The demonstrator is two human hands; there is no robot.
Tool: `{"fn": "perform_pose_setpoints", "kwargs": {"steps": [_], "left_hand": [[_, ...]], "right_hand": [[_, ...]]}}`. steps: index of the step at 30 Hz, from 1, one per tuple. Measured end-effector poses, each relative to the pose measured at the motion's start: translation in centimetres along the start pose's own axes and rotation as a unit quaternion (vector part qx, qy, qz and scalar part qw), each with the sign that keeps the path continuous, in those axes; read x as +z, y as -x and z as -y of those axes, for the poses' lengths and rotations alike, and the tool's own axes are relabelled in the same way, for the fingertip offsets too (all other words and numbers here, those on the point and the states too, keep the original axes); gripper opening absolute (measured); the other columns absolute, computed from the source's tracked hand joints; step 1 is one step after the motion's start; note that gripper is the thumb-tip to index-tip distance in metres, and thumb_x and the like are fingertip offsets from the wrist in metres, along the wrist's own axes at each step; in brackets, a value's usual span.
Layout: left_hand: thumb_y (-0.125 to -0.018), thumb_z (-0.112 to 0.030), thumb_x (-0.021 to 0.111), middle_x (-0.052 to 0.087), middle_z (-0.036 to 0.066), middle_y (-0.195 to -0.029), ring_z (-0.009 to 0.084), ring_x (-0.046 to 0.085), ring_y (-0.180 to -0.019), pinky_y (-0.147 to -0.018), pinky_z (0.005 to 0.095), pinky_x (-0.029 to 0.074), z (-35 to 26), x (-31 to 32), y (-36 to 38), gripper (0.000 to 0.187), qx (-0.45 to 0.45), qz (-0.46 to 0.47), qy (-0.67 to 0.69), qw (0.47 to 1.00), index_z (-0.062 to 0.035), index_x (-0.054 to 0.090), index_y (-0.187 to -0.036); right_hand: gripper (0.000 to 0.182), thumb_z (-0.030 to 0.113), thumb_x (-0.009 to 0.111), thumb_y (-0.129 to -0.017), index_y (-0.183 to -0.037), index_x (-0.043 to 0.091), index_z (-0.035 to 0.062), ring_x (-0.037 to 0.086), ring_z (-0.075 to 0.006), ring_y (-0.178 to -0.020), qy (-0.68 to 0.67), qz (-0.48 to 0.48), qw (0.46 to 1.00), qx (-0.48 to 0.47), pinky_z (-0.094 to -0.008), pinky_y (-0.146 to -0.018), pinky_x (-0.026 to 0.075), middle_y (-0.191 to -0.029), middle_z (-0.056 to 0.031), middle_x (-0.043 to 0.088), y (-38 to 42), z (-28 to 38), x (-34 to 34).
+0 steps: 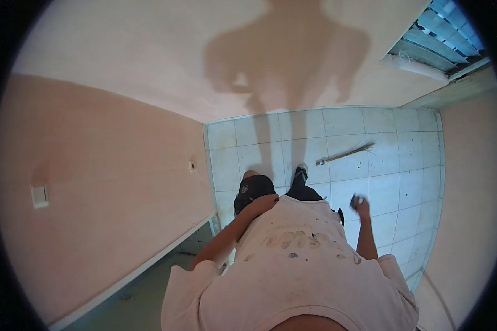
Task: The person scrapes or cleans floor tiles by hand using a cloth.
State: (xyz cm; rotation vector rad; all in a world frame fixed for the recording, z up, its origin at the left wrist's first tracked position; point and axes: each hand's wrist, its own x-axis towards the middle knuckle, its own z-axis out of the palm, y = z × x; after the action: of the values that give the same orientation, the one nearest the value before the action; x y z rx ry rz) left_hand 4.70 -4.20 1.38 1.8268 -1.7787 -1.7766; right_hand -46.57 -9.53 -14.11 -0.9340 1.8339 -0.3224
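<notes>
My left hand (266,204) is at the front of my waist, its fingers curled at the hem of my stained pale shirt (292,243). My right hand (361,207) hangs out to the right over the floor, closed around a small dark object (354,201); blur hides what kind it is. Past the right hand, a stick broom (345,154) lies on the tiles, bristles pointing right. Neither hand touches it.
White floor tiles (342,122) with scattered dark specks run up to peach walls. A wall switch (40,196) and a small outlet (192,165) are on the left, above a low opening (190,243). A louvred window (436,47) is at upper right, with something clear on its sill.
</notes>
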Motion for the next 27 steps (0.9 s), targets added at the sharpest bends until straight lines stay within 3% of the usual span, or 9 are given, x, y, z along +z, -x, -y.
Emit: {"fn": "perform_pose_setpoints", "kwargs": {"steps": [5,7,11,13,17,19,21,25,27], "left_hand": [[-0.098,-0.027,0.054,0.070,0.020,-0.116,0.0313,0.067,-0.107,-0.093,0.0439,0.049,2.8,-3.5,-3.3,0.035,-0.015,0.234,0.150,0.960,-0.0006,0.068,-0.117],[-0.096,-0.025,0.055,0.069,0.021,-0.120,0.0311,0.067,-0.107,-0.095,0.0418,0.048,-0.5,-10.8,-1.3,0.038,0.097,0.257,0.028,0.961,0.0009,0.066,-0.121],[-0.097,-0.030,0.046,0.070,0.018,-0.103,0.0301,0.064,-0.093,-0.088,0.0402,0.050,11.4,-12.9,-8.2,0.038,0.237,0.364,0.010,0.901,-0.0003,0.067,-0.110],[-0.098,-0.029,0.046,0.070,0.012,-0.104,0.0251,0.063,-0.091,-0.086,0.0379,0.050,10.9,-16.3,-11.1,0.036,-0.002,0.469,0.036,0.883,-0.0033,0.067,-0.113],[-0.101,-0.028,0.044,0.070,0.008,-0.098,0.0211,0.063,-0.094,-0.082,0.0378,0.051,18.2,-16.2,-21.0,0.033,0.051,0.386,0.008,0.921,-0.0062,0.064,-0.117],[-0.099,-0.019,0.048,0.069,0.010,-0.100,0.0231,0.064,-0.094,-0.084,0.0387,0.052,22.7,-15.3,-27.0,0.027,0.096,0.312,0.098,0.940,-0.0050,0.063,-0.116],[-0.094,-0.008,0.050,0.068,0.012,-0.099,0.0253,0.064,-0.094,-0.084,0.0394,0.051,23.6,-14.5,-31.3,0.023,0.155,0.067,0.021,0.985,-0.0040,0.062,-0.113],[-0.090,-0.005,0.053,0.066,0.016,-0.102,0.0301,0.064,-0.101,-0.089,0.0419,0.050,24.7,-14.9,-36.3,0.026,0.200,0.060,0.022,0.978,-0.0051,0.063,-0.114],[-0.090,-0.011,0.058,0.065,0.016,-0.110,0.0311,0.063,-0.105,-0.089,0.0462,0.050,25.7,-14.7,-35.9,0.032,0.309,0.053,-0.358,0.879,-0.0051,0.061,-0.122]], "right_hand": [[0.048,0.028,0.071,-0.092,-0.133,0.060,0.0060,0.058,-0.0124,-0.086,-0.141,-0.065,0.975,-0.159,-0.0256,-0.077,0.049,-0.096,-0.0048,0.063,3.9,24.5,-0.2],[0.048,0.023,0.073,-0.090,-0.132,0.059,0.0058,0.061,-0.0135,-0.090,-0.177,-0.093,0.969,-0.142,-0.0265,-0.079,0.050,-0.099,-0.0068,0.066,4.6,28.2,2.6],[0.045,0.015,0.078,-0.086,-0.126,0.061,0.0059,0.062,-0.0107,-0.082,-0.160,-0.088,0.972,-0.147,-0.0260,-0.072,0.050,-0.091,-0.0061,0.067,1.9,28.7,12.3],[0.049,0.013,0.081,-0.082,-0.125,0.060,0.0086,0.065,-0.0136,-0.082,-0.134,-0.052,0.977,-0.156,-0.0303,-0.075,0.053,-0.090,-0.0075,0.069,-2.7,25.8,20.0],[0.056,0.017,0.083,-0.077,-0.126,0.058,0.0044,0.068,-0.0260,-0.100,-0.108,0.085,0.979,-0.148,-0.0369,-0.090,0.053,-0.111,-0.0148,0.067,-12.1,21.5,37.0],[0.057,0.021,0.080,-0.075,-0.124,0.059,0.0027,0.060,-0.0390,-0.115,0.017,0.082,0.961,-0.262,-0.0439,-0.099,0.048,-0.123,-0.0221,0.062,-17.5,18.8,45.2],[0.048,0.023,0.074,-0.079,-0.119,0.060,0.0025,0.060,-0.0418,-0.108,0.106,0.128,0.952,-0.256,-0.0477,-0.090,0.050,-0.111,-0.0219,0.064,-21.4,18.0,51.2],[0.038,0.024,0.067,-0.082,-0.115,0.061,0.0070,0.061,-0.0405,-0.105,0.015,0.091,0.918,-0.385,-0.0472,-0.086,0.052,-0.102,-0.0194,0.064,-31.3,7.9,63.5],[0.036,0.023,0.066,-0.083,-0.115,0.061,0.0075,0.062,-0.0389,-0.104,0.160,0.121,0.896,-0.397,-0.0470,-0.087,0.051,-0.101,-0.0184,0.064,-33.0,9.3,62.5]]}}
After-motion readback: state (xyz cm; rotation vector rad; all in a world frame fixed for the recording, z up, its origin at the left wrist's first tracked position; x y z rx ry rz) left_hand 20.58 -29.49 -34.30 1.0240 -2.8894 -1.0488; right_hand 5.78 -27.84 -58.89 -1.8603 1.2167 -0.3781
